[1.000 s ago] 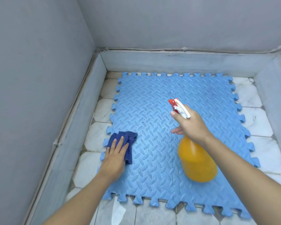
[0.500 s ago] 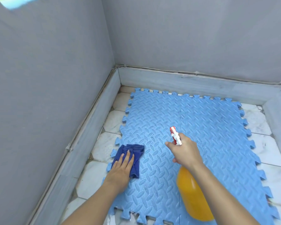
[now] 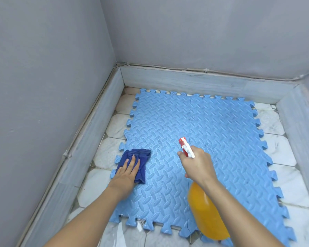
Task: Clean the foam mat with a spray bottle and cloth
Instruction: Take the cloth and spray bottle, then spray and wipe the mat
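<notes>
Now the blue foam mat (image 3: 212, 132) lies flat on the white tile floor (image 3: 282, 177), tucked in a corner between grey walls (image 3: 43, 86). It is made of joined squares with bumpy edges. Some faint dark marks show near the middle and by the left side.

The person's left hand (image 3: 128, 172) lies flat with straight fingers on a dark blue cloth (image 3: 138, 158), pressing it down at the mat's left edge. It sits in the same spot as a second ago, so no wiping has started there.

The right hand (image 3: 197, 165) is curled tight around the neck of the orange spray bottle (image 3: 208, 214), with a finger by the trigger. The red and white nozzle (image 3: 185, 147) points out over the middle of the mat. A moment ago the bottle was held a bit more to the right; it has swung toward the marked part. No mist can be seen.

This looks like the spraying step, early on. Most of the mat looks dry and not yet wiped.
</notes>
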### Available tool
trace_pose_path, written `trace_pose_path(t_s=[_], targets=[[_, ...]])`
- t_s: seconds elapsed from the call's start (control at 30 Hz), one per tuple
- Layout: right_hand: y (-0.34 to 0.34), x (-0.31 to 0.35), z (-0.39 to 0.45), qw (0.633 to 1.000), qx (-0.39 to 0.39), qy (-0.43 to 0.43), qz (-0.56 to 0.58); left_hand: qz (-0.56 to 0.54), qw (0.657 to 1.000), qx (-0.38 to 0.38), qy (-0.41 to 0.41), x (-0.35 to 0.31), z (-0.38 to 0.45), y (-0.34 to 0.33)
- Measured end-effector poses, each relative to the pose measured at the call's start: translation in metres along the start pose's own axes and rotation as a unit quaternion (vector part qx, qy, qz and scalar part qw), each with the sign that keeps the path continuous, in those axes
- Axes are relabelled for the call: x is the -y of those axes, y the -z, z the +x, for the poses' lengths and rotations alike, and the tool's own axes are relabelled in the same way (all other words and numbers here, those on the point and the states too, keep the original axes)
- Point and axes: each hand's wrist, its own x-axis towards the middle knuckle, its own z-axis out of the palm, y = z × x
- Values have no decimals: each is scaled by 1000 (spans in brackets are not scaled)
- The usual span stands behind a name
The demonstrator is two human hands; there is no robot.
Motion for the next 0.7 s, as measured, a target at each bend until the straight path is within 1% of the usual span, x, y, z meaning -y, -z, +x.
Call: trace_pose_path(t_s=[0.17,0.27,0.37,0.43,0.47,0.53,0.6,0.7], targets=[[17,-20,-16,997,-42,-29,53,-21,999,-35,6,-2,-2,-8],[31,-32,-22,990,-83,-56,99,-40,997,-67,30,-9,-3,-13],[44,-44,-25,983,-126,-81,105,-60,989,-117,73,-18,3,-23],[56,-53,-26,977,-154,-100,111,-76,982,-152,82,-26,11,-31],[59,-56,-25,974,-166,-106,115,-65,981,-163,82,-25,12,-33],[69,-65,-27,967,-185,-119,126,-23,982,-176,57,-27,16,-38],[77,-74,-30,963,-187,-132,140,6,984,-174,41,-26,18,-41],[84,-83,-35,961,-184,-152,137,20,984,-173,42,-26,19,-45]])
